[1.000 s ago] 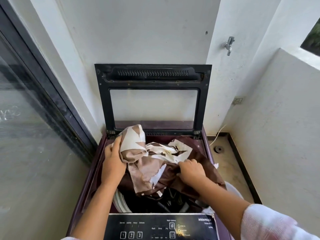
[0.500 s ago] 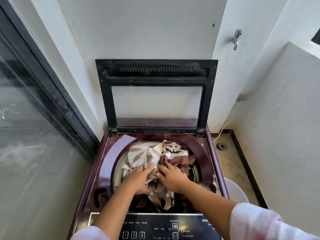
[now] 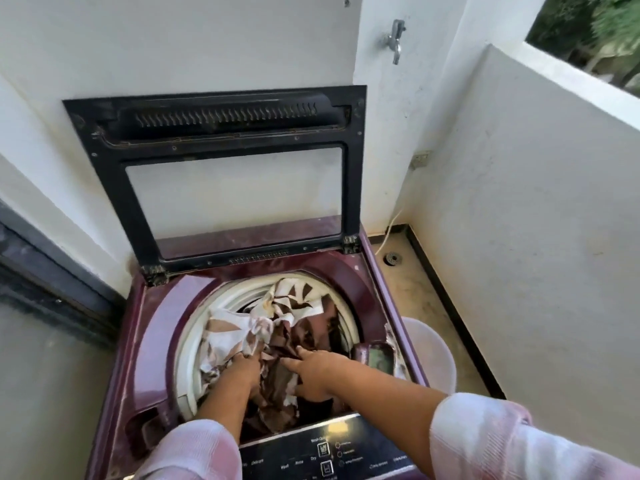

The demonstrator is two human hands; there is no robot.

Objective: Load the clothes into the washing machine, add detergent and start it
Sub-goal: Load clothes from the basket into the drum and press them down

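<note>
A maroon top-loading washing machine stands with its black-framed glass lid raised against the wall. A brown and white patterned cloth fills the white-rimmed drum. My left hand pushes down into the cloth at the drum's near side, its fingers buried in the folds. My right hand presses flat on the brown part of the cloth beside it, fingers stretched out. The black control panel lies at the near edge, under my arms.
A white bucket stands on the floor right of the machine. A tap sticks out of the wall above. A floor drain and a low white wall lie to the right, a dark-framed glass door to the left.
The cloth, held up above the opening a second ago, has been pushed down into the drum. Both hands went deeper with it. The camera has tilted and moved closer.
</note>
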